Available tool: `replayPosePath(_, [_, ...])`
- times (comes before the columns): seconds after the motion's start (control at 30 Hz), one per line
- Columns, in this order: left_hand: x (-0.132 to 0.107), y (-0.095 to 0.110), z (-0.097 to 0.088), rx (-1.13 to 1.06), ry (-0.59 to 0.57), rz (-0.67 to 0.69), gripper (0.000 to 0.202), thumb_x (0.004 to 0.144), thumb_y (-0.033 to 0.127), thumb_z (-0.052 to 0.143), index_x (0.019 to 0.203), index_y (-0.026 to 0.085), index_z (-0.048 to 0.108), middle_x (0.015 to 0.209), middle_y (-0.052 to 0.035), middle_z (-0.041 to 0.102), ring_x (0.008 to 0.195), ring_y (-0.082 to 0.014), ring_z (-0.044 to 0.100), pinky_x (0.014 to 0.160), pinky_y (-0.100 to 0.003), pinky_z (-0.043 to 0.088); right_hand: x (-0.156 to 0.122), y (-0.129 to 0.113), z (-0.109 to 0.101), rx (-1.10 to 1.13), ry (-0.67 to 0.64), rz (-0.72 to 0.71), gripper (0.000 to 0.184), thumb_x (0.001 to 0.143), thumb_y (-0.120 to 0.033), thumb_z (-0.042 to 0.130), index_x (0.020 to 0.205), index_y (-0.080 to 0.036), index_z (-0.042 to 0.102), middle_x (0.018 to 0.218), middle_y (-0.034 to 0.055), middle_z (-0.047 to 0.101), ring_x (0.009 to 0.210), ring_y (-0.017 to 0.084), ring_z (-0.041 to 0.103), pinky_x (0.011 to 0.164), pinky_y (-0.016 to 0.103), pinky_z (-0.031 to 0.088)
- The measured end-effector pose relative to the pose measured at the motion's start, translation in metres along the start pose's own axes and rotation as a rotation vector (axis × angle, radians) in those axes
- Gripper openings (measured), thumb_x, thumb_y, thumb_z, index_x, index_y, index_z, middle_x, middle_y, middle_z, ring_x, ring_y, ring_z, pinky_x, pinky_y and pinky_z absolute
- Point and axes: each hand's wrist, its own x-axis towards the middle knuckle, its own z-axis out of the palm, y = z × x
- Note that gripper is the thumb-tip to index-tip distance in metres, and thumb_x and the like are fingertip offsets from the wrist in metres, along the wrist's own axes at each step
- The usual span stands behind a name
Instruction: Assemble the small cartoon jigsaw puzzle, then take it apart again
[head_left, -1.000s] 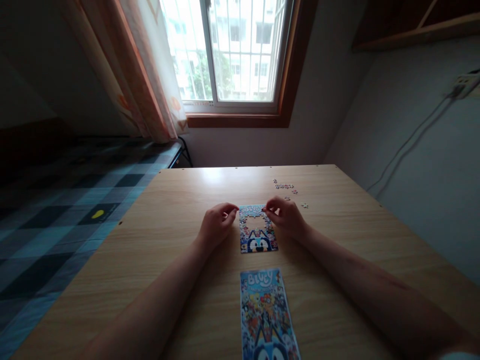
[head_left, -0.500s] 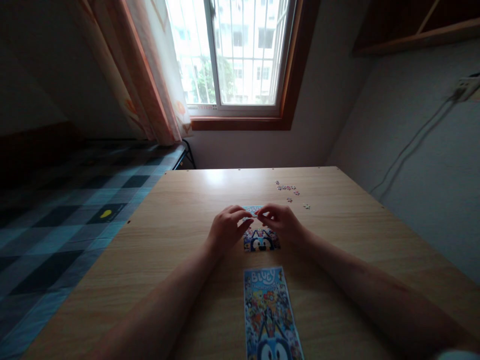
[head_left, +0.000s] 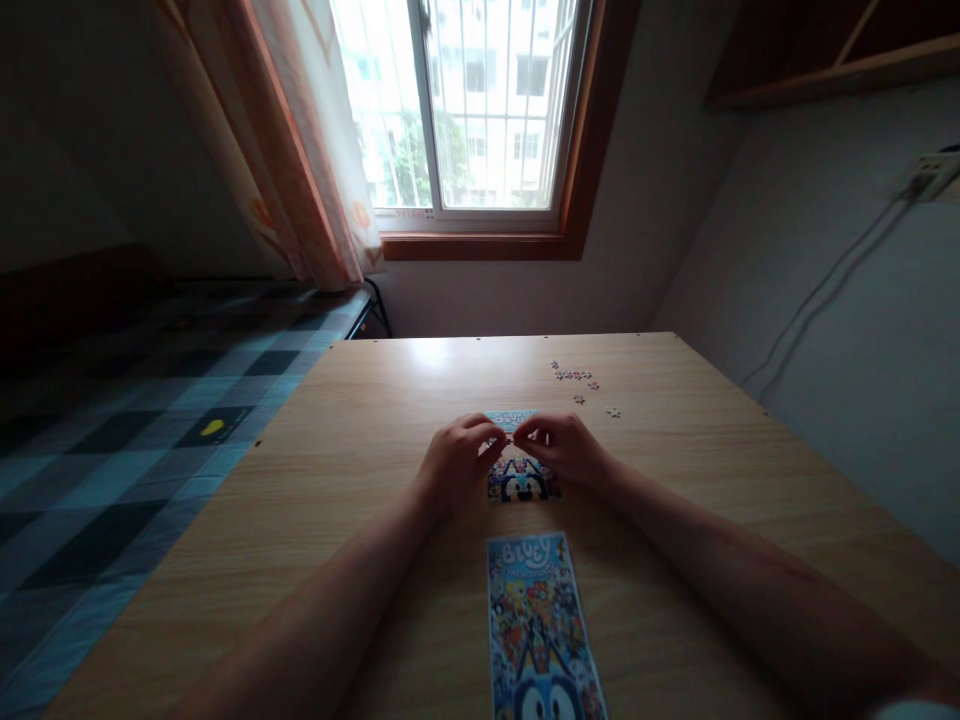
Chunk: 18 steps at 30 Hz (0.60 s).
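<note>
A partly assembled jigsaw puzzle (head_left: 523, 485) lies on the table, its blue cartoon dog face at the near end and a light blue strip at the far end. My left hand (head_left: 461, 455) reaches over its left side, thumb and forefinger closed on a small puzzle piece (head_left: 509, 440). From the right, my right hand (head_left: 566, 447) meets the same piece with pinched fingertips. The fingers hide part of the puzzle's middle. Closer to me lies a printed picture sheet (head_left: 544, 625) headed "Bluey", showing a similar design.
Several loose puzzle pieces (head_left: 574, 376) are scattered on the wooden table (head_left: 360, 430) beyond my right hand. One lone piece (head_left: 613, 412) sits further right. A bed with a checked cover (head_left: 150, 430) stands along the left, and a window (head_left: 487, 120) is ahead.
Both hands stay over the puzzle. The piece between my fingertips has dropped slightly and turned, and my right fingertips have shifted a little.
</note>
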Motion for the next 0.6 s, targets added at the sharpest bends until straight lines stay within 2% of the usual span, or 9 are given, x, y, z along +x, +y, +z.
replayPosePath(0.2, [-0.001, -0.001, 0.002, 0.0, -0.032, 0.001, 0.016, 0.093, 0.025, 0.058, 0.088, 0.022, 0.073, 0.09, -0.0052, 0.07, 0.079, -0.0172, 0.065, 0.074, -0.03, 0.053, 0.0, 0.005, 0.0, -0.006, -0.035, -0.034, 0.014, 0.088, -0.029, 0.066, 0.086, -0.018, 0.074, 0.07, 0.0005, 0.07, 0.057, 0.008, 0.056, 0.056, 0.02, 0.045])
replayPosePath(0.3, [0.0, -0.002, 0.003, 0.047, -0.02, 0.011, 0.015, 0.09, 0.027, 0.062, 0.1, 0.022, 0.072, 0.098, -0.0068, 0.071, 0.092, -0.022, 0.064, 0.085, -0.037, 0.055, 0.0, 0.01, -0.002, -0.01, -0.027, -0.033, 0.013, 0.088, -0.027, 0.065, 0.089, -0.017, 0.074, 0.072, 0.001, 0.07, 0.057, 0.008, 0.056, 0.056, 0.02, 0.044])
replayPosePath(0.4, [-0.001, -0.002, 0.003, 0.098, -0.053, 0.017, 0.043, 0.083, 0.033, 0.072, 0.122, 0.019, 0.065, 0.12, -0.0112, 0.067, 0.114, -0.029, 0.058, 0.1, -0.047, 0.05, 0.0, 0.015, -0.005, -0.034, -0.013, -0.027, 0.012, 0.087, -0.026, 0.065, 0.09, -0.018, 0.074, 0.075, 0.0016, 0.071, 0.059, 0.009, 0.056, 0.057, 0.02, 0.043])
replayPosePath(0.47, [-0.002, -0.001, 0.003, 0.113, -0.1, 0.008, 0.059, 0.079, 0.038, 0.075, 0.132, 0.018, 0.059, 0.13, -0.0132, 0.063, 0.123, -0.0315, 0.053, 0.106, -0.05, 0.045, 0.0, 0.016, -0.008, -0.073, -0.016, -0.046, 0.011, 0.087, -0.025, 0.066, 0.089, -0.018, 0.073, 0.077, 0.0018, 0.072, 0.059, 0.009, 0.056, 0.058, 0.021, 0.043])
replayPosePath(0.6, [-0.003, -0.001, 0.003, 0.11, -0.156, -0.009, 0.07, 0.078, 0.044, 0.076, 0.139, 0.02, 0.053, 0.136, -0.0139, 0.059, 0.128, -0.0327, 0.05, 0.11, -0.051, 0.042, 0.0, 0.017, -0.009, -0.132, -0.036, -0.106, 0.009, 0.085, -0.024, 0.068, 0.09, -0.018, 0.073, 0.076, 0.0013, 0.071, 0.061, 0.009, 0.055, 0.061, 0.021, 0.042])
